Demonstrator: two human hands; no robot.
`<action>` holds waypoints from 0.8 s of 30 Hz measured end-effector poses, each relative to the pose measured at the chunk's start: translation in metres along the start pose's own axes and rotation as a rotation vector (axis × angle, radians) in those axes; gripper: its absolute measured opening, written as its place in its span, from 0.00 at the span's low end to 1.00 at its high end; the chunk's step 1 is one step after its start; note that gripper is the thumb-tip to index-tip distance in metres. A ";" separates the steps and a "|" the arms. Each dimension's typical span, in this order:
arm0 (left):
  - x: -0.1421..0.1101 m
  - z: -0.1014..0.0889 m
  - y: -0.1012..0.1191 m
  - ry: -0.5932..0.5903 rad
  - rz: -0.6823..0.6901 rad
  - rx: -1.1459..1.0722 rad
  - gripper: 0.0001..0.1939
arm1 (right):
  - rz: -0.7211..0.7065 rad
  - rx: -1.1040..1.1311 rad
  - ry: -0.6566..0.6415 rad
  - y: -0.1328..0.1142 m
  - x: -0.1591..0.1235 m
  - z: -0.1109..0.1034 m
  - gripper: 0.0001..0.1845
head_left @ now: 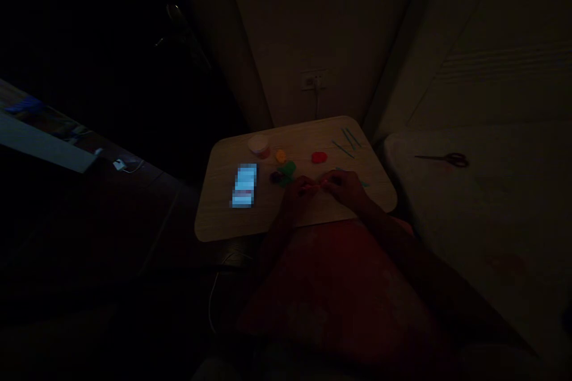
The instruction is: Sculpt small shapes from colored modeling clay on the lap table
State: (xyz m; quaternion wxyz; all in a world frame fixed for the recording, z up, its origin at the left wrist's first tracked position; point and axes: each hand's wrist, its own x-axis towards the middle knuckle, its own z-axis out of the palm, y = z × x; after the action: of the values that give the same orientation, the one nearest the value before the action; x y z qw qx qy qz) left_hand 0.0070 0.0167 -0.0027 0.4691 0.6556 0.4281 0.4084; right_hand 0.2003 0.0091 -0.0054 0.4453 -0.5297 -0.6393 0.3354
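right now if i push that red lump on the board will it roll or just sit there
The red lump looks like soft modelling clay, so it would probably dent under a firm push. Its flattish shape suggests sliding, not rolling, on the pale board. It may cling slightly, though the dim light hides its surface.

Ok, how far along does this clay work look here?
Looks done: a red lump and an orange lump of modelling clay sit apart on the tray. In hand: the right hand pinches a small pink piece, the left hand close against it. Left: a green piece, a dark lump, teal sticks and a round tub lie apart from the hands; dim light hides detail.
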 end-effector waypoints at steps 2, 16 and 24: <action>0.000 0.000 0.000 0.003 -0.001 0.005 0.13 | -0.008 0.001 -0.011 -0.001 0.000 0.000 0.12; 0.000 0.000 0.000 0.006 0.007 0.015 0.12 | -0.105 -0.011 0.041 0.004 0.002 -0.001 0.18; -0.002 0.000 0.000 -0.004 0.008 -0.005 0.12 | -0.030 0.005 0.050 0.004 0.001 0.001 0.10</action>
State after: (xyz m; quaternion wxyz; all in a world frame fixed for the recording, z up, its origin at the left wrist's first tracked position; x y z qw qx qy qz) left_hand 0.0064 0.0153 -0.0025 0.4700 0.6570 0.4236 0.4100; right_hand 0.2010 0.0106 -0.0094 0.4674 -0.5269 -0.6350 0.3172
